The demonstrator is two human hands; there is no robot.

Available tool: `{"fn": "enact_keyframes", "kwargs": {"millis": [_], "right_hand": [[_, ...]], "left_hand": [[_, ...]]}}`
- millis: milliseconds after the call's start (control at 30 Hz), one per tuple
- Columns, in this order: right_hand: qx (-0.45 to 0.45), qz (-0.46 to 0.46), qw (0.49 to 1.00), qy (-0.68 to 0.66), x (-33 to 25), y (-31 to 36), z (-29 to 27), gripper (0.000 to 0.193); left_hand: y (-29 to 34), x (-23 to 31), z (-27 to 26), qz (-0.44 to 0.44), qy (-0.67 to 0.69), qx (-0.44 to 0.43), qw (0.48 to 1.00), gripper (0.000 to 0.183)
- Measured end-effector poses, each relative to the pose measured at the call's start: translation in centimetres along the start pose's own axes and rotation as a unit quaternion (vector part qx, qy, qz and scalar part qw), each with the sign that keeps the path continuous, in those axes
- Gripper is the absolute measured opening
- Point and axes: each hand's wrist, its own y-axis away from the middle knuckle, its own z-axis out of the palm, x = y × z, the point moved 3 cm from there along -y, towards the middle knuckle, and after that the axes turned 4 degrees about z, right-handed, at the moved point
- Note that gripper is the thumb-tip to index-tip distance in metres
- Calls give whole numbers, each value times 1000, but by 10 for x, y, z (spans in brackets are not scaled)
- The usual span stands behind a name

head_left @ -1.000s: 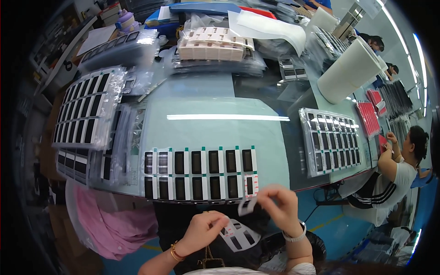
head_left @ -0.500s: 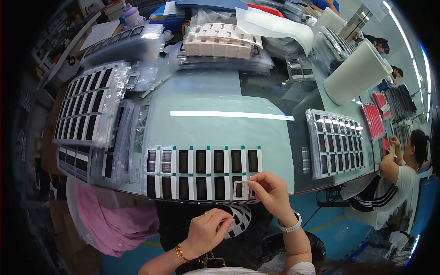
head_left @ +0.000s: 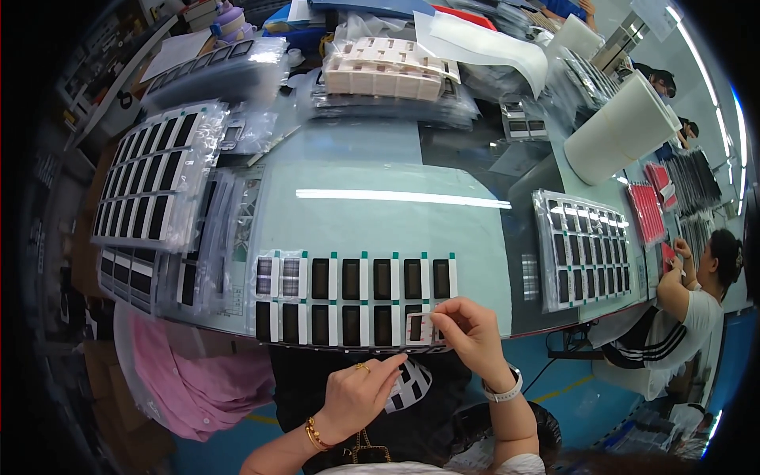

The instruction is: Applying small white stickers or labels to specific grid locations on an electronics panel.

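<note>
A small white-framed dark panel (head_left: 417,327) sits at the right end of the near row of panels (head_left: 348,324) on the pale green table (head_left: 380,222), pinched at its right edge by the right hand (head_left: 473,339), fingers closed on it. The step looks like seating this piece into the row; next it needs pressing flat and aligning. At seven o'clock from it, the left hand (head_left: 358,393) hovers loosely curled, holding nothing visible. At three o'clock lies a bagged tray (head_left: 586,247). Half a second ago the panel was likewise at the row's end.
</note>
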Motion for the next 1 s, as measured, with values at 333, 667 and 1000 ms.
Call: {"fn": "enact_keyframes", "kwargs": {"millis": [333,667,1000], "right_hand": [[-2,-11,1000,10,-1,0,-1,8],[5,-13,1000,23,-1,0,-2,9],[2,-20,1000,24,-1,0,-3,7]], "left_hand": [[1,-1,3,5,-58,-36,998,39],[-4,0,6,47,-84,-32,995,49],[-10,4,11,49,-92,-44,994,46]]}}
